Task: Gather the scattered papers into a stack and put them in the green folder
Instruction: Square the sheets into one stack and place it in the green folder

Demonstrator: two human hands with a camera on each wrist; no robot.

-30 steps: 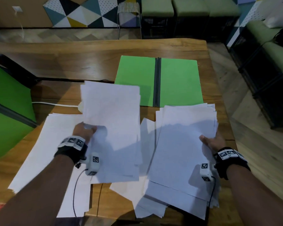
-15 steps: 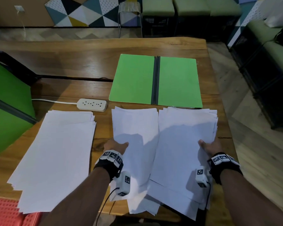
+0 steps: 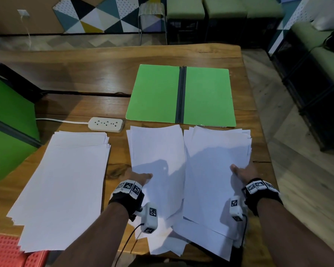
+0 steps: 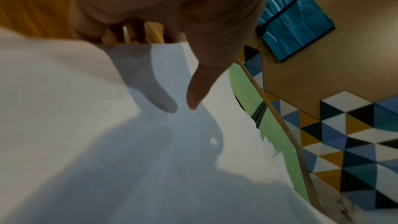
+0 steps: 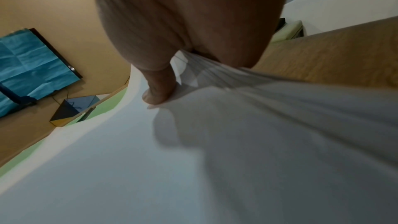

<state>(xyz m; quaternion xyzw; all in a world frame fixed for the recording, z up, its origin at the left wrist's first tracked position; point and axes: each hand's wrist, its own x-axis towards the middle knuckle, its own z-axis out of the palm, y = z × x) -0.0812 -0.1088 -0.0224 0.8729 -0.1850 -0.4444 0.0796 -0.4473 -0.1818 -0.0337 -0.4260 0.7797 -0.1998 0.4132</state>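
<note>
Just beyond both hands, open green folder [image 3: 180, 96], left hand [image 3: 138, 177] and right hand [image 3: 243, 171] each gripping paper bundles.

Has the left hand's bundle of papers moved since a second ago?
Yes. The left hand brought its papers rightward and down, clear of the green folder, beside the right-hand pile.

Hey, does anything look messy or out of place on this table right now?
Yes. The sheets under the right hand are fanned and crooked, with loose corners hanging past the table's near edge. The left pile is tidier. The green folder lies open with nothing in it.
</note>
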